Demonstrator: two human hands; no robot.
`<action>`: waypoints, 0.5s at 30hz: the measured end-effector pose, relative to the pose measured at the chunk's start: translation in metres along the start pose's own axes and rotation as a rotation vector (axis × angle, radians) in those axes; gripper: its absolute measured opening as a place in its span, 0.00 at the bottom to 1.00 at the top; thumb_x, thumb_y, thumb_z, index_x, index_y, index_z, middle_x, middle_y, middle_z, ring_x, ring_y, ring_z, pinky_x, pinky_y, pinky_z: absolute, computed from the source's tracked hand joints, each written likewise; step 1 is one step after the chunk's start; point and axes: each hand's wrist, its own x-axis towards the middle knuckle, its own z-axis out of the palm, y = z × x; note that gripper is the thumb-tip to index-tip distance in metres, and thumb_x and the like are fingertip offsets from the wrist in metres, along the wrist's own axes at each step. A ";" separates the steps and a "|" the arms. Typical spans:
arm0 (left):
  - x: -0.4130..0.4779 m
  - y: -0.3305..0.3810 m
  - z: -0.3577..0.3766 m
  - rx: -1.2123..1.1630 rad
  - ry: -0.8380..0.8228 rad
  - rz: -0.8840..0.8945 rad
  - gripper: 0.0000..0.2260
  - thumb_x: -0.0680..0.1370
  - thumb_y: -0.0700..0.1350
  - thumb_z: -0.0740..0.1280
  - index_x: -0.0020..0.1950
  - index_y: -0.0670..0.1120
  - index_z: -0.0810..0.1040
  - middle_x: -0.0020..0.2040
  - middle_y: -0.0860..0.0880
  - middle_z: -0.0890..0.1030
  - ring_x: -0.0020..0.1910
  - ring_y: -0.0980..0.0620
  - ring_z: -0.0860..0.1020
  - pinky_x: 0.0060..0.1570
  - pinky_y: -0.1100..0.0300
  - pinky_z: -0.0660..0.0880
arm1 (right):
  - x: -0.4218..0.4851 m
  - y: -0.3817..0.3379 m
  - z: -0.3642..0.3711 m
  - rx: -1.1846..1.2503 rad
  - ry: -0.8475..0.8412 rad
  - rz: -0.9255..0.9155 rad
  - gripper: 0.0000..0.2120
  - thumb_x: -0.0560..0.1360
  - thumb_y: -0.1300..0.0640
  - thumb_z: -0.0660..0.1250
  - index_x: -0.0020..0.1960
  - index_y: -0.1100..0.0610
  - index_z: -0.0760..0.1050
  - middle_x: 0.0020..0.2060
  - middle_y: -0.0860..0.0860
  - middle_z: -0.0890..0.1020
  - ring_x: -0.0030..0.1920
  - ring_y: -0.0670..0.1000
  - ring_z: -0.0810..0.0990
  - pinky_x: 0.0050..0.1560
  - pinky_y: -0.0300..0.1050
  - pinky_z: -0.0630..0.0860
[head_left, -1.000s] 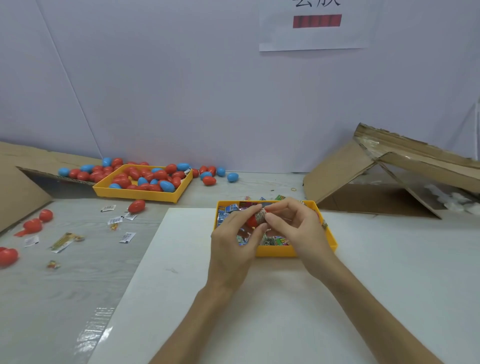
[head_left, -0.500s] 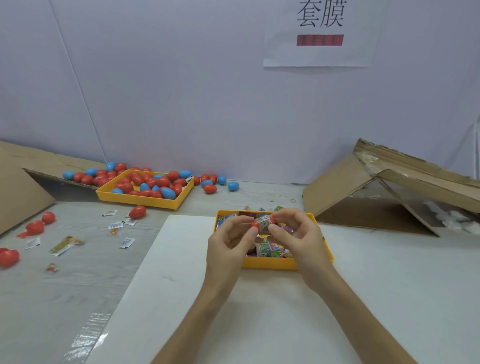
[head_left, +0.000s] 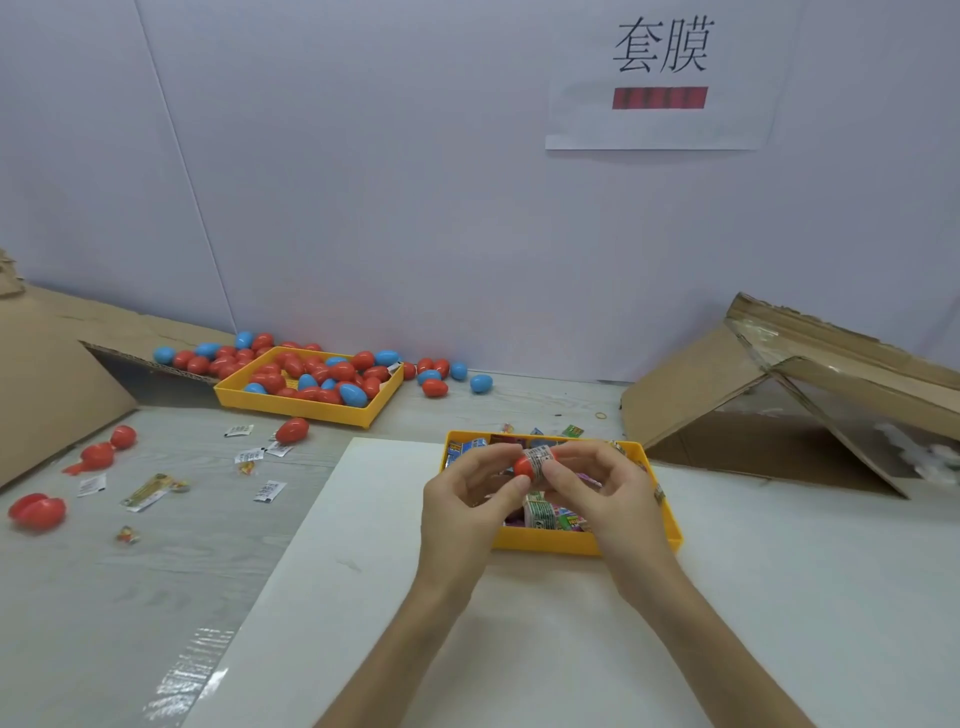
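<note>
Above the tray (head_left: 545, 543), the egg (head_left: 522, 466) lies sideways; left grip (head_left: 467, 504) pinches its red end, right grip (head_left: 608, 499) its sleeve (head_left: 540, 460).

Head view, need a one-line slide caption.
Left hand and right hand pinch a red egg wearing a printed sleeve above a yellow tray of wrappers; egg-filled tray behind, left.

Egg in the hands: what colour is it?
Red egg, with a printed band round its middle; head view.

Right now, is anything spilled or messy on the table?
Yes. Outside the far yellow tray lie loose red and blue eggs; small packets and opened red shells litter the grey table at left. The left hand and right hand pinch a wrapped egg.
</note>
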 end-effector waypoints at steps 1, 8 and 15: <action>0.001 0.000 0.000 -0.017 0.003 -0.010 0.13 0.75 0.36 0.74 0.55 0.51 0.84 0.50 0.53 0.87 0.50 0.53 0.85 0.45 0.62 0.81 | 0.000 0.000 0.000 -0.011 -0.001 -0.006 0.13 0.70 0.53 0.76 0.51 0.59 0.82 0.45 0.54 0.87 0.48 0.54 0.86 0.44 0.43 0.82; 0.000 0.002 0.000 -0.081 -0.038 -0.019 0.11 0.76 0.37 0.73 0.55 0.50 0.85 0.50 0.51 0.87 0.52 0.52 0.85 0.45 0.64 0.80 | -0.001 -0.004 -0.001 0.013 0.013 -0.077 0.12 0.69 0.56 0.76 0.49 0.61 0.83 0.44 0.54 0.87 0.45 0.52 0.87 0.45 0.39 0.80; 0.001 0.005 -0.001 -0.104 -0.023 -0.004 0.08 0.77 0.40 0.73 0.55 0.46 0.85 0.50 0.47 0.87 0.52 0.47 0.85 0.48 0.60 0.82 | -0.003 -0.006 0.002 0.017 -0.007 -0.120 0.08 0.70 0.61 0.77 0.48 0.60 0.82 0.45 0.53 0.88 0.47 0.52 0.87 0.45 0.38 0.80</action>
